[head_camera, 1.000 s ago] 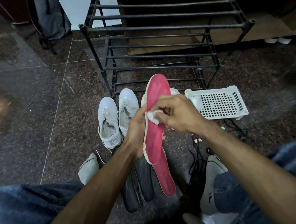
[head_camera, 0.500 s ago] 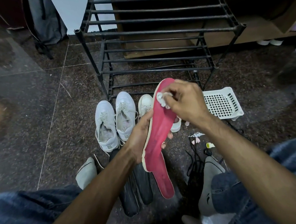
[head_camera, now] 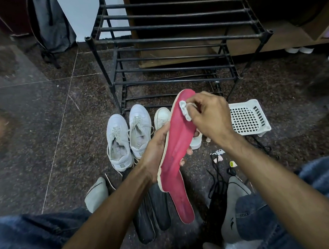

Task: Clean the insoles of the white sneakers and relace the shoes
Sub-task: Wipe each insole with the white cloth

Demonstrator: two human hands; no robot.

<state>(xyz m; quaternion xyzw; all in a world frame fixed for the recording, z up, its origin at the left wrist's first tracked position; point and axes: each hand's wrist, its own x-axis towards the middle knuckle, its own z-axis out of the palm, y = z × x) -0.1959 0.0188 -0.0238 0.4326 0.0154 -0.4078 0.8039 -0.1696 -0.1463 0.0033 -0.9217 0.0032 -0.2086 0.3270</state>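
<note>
Since a second ago, when the wipe was sitting around the middle of the insole, you're now working it right up at the toe end, so you're basically finishing a full pass along the red face. Your right hand (head_camera: 209, 118) is pinching the small white wipe (head_camera: 185, 110) against the red insole (head_camera: 178, 141), and your left hand (head_camera: 158, 151) is gripping that insole from behind around its middle, holding it up tilted over the floor. A second red insole (head_camera: 184, 204) is lying on the floor just below, next to two dark insoles (head_camera: 151, 210), so I'm guessing there's still more wiping ahead before any lacing.

The two white sneakers (head_camera: 129, 134) are sitting side by side on the floor in front of the black shoe rack (head_camera: 171, 39), laces loose. The rack's bars are looking bare from here. The white plastic basket (head_camera: 247, 118) to the right is showing nothing inside that I can make out. Black laces (head_camera: 217, 181) are trailing on the floor near your right knee.
</note>
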